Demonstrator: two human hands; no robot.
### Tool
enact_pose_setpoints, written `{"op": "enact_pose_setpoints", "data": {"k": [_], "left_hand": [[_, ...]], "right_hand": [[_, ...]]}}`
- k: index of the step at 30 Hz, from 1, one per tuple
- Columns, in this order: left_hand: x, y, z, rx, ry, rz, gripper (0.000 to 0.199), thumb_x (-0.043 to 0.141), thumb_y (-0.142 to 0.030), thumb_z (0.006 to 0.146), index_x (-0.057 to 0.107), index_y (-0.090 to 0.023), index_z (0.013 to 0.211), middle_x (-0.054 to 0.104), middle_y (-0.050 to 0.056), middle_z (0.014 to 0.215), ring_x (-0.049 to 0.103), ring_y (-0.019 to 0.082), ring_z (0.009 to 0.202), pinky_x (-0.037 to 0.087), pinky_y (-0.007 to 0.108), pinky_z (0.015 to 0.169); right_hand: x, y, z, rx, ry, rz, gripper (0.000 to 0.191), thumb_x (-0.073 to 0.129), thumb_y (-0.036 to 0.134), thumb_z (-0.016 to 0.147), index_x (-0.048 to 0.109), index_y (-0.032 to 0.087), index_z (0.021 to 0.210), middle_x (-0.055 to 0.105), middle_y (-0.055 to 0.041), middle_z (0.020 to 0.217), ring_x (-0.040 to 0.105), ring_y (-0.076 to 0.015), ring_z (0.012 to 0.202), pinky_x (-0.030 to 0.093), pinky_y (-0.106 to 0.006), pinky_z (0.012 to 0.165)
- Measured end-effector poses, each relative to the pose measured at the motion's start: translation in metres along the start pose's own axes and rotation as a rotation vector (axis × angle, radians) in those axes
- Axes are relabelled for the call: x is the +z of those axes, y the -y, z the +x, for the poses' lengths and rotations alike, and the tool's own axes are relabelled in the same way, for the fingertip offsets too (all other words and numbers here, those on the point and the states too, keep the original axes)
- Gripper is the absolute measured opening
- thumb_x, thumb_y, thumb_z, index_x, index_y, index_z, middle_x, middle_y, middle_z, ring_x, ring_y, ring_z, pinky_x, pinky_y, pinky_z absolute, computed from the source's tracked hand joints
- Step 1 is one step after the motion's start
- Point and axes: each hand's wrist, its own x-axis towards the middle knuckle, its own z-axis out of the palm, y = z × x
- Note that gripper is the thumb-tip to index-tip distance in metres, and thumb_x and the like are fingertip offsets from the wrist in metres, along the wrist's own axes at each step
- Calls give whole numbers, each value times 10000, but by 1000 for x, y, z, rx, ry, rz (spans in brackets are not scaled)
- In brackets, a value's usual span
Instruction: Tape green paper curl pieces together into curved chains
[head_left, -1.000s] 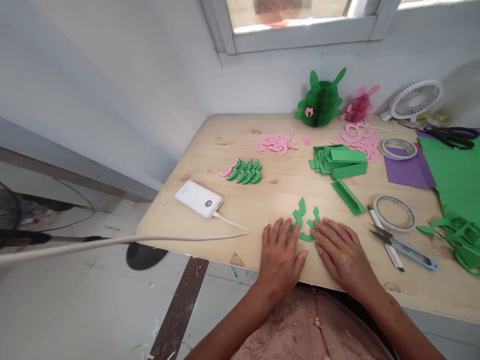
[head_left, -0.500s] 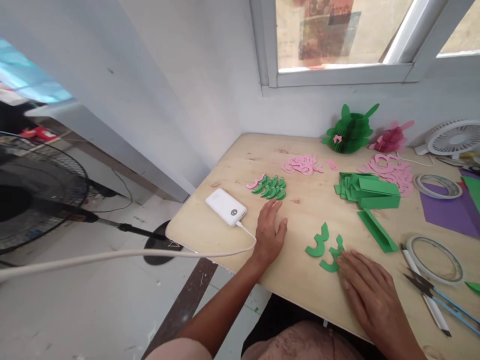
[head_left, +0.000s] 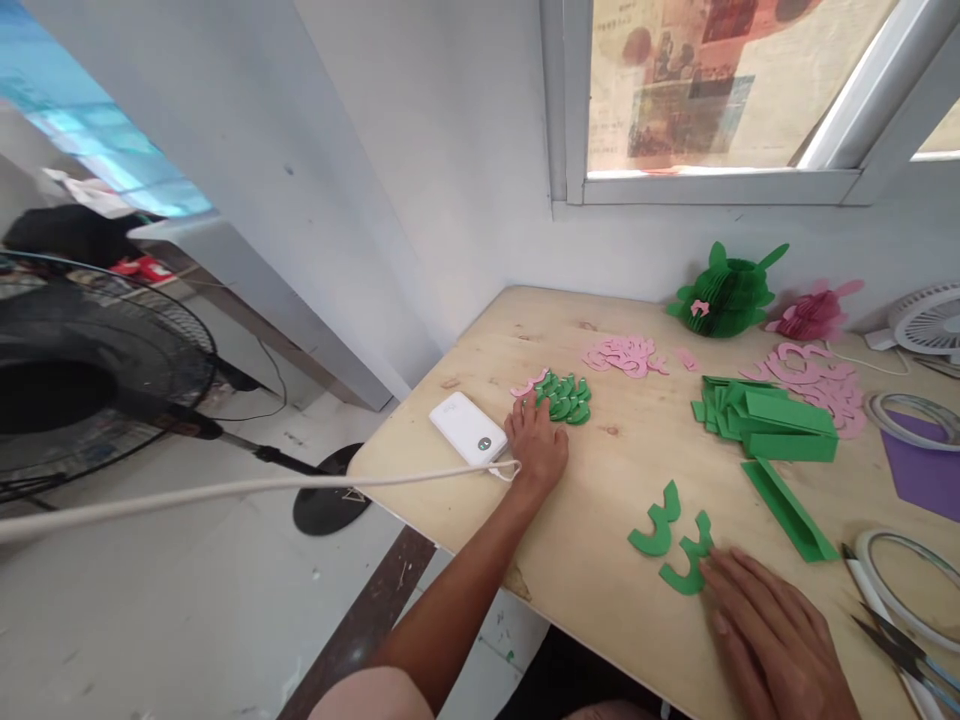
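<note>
2 scalloped green paper cutouts (head_left: 654,545) lie ungrouped beside the flat, ungripping right hand (head_left: 780,630); at their 11 o'clock, the left hand (head_left: 538,448), grip unclear, touches green pieces (head_left: 574,405) already clustered.

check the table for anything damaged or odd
A brownish, worn-looking patch at the front edge of the table stands out against the pale wood. The two green cutouts by the right hand look intact.

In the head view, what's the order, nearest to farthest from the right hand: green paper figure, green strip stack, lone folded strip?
From the right hand:
1. Lone folded strip, just beyond the hand.
2. Green strip stack, farther back on the table.
3. Green paper figure, by the wall.
</note>
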Motion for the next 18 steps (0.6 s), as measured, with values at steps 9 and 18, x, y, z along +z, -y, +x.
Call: {"op": "enact_pose_setpoints", "data": {"k": [9, 18], "left_hand": [[-4, 3, 13, 57, 7, 178, 398, 449, -88, 754, 645, -156, 1094, 565, 162, 1295, 387, 346, 1315, 308, 585, 1048], [-6, 5, 16, 30, 25, 220, 466, 399, -56, 775, 585, -123, 1197, 592, 176, 1252, 404, 341, 1300, 289, 595, 1051]], "right_hand": [[1, -1, 0, 8, 1, 27, 519, 527, 291, 826, 491, 175, 1330, 591, -97, 1284, 516, -301, 1209, 385, -427, 973], [1, -1, 2, 7, -3, 56, 524, 531, 273, 819, 487, 171, 1331, 577, -102, 1296, 498, -298, 1222, 367, -430, 994]]}}
